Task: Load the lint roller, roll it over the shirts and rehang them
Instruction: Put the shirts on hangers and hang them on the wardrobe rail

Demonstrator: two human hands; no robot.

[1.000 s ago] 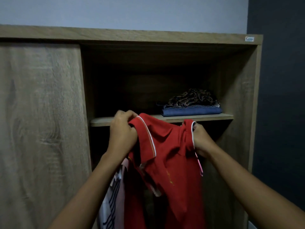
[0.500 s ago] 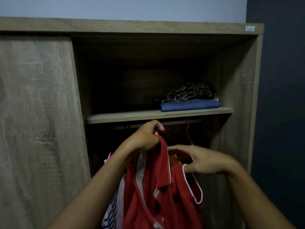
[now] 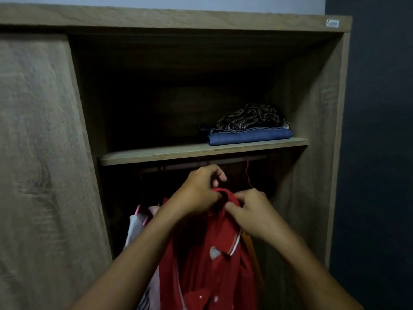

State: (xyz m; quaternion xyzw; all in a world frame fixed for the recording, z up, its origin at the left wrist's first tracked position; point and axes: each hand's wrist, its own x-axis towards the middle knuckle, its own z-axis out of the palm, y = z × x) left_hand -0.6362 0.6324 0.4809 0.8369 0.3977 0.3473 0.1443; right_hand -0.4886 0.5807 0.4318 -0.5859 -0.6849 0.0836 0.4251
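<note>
Head view is showing me the closed wooden door [image 3: 42,153] at far left, then a pale striped shirt [image 3: 139,229] hanging in the dim lower compartment of the wardrobe [image 3: 312,108]. I am seeing my left hand [image 3: 199,193] pinching the collar of the red shirt [image 3: 212,260] just under the rail [image 3: 201,164], with my right hand [image 3: 250,213] gripping that same collar beside it. Up on the shelf [image 3: 156,154] to the right, folded clothes [image 3: 248,128] are sitting stacked.
</note>
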